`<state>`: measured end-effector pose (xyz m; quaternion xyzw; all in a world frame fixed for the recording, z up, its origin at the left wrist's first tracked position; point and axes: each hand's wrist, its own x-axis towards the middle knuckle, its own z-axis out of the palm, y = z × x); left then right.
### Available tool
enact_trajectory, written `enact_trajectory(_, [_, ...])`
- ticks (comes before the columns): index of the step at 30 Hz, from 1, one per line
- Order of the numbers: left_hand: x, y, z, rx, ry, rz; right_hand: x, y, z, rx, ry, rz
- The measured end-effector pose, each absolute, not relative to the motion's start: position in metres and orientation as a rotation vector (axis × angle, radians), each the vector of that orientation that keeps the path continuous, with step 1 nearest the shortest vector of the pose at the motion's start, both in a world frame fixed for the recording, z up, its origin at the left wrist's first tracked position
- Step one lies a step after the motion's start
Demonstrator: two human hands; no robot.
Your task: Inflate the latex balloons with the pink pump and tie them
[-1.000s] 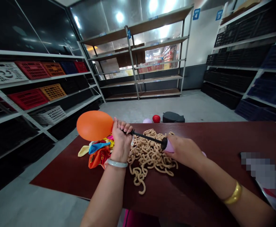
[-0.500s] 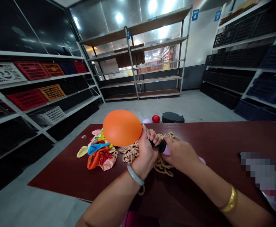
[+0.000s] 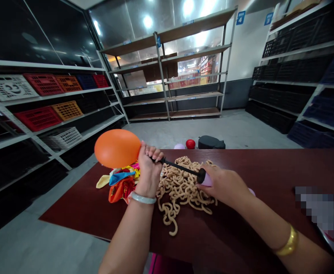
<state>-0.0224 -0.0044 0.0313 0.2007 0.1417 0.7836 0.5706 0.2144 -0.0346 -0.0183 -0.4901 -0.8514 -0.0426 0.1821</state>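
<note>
My left hand [image 3: 149,167] is closed round the front end of a hand pump, where the neck of a part-inflated orange balloon [image 3: 117,148] sits. The balloon sticks out to the left of that fist. A thin black pump rod [image 3: 181,167] runs from it, drawn out, to the pink pump barrel [image 3: 207,179], which my right hand [image 3: 225,184] grips. Both hands hover over a dark red table [image 3: 269,171]. Under the rod lies a tangled tan chain of plastic links [image 3: 181,190]. A heap of flat, coloured balloons [image 3: 120,180] lies just left of my left wrist.
On the floor beyond the table sit a red balloon [image 3: 190,144], a pale pink balloon [image 3: 179,146] and a black bag [image 3: 211,142]. Metal shelves with coloured crates [image 3: 38,118] line the left; dark crates fill the right shelves. A blurred patch [image 3: 321,209] covers the table's right end.
Half a second ago the pump was pushed in, with my hands close together. Now my left hand has swung back left with the balloon, drawing the rod out again.
</note>
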Motion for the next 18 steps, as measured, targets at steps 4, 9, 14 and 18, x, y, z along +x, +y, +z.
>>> enact_trajectory(4, [-0.026,-0.004,0.031,0.472,0.327,1.874,0.22,-0.034,-0.016,-1.403,-2.415,-0.154])
enact_trajectory(9, [0.018,-0.011,0.014,0.464,0.38,1.817,0.216,-0.039,-0.014,-1.422,-2.424,-0.208])
enact_trajectory(14, [0.067,-0.025,-0.001,0.515,0.376,1.658,0.208,-0.044,-0.012,-1.413,-2.402,-0.193])
enact_trajectory(18, [0.081,-0.029,-0.008,0.491,0.392,1.639,0.206,-0.044,-0.012,-1.415,-2.404,-0.158])
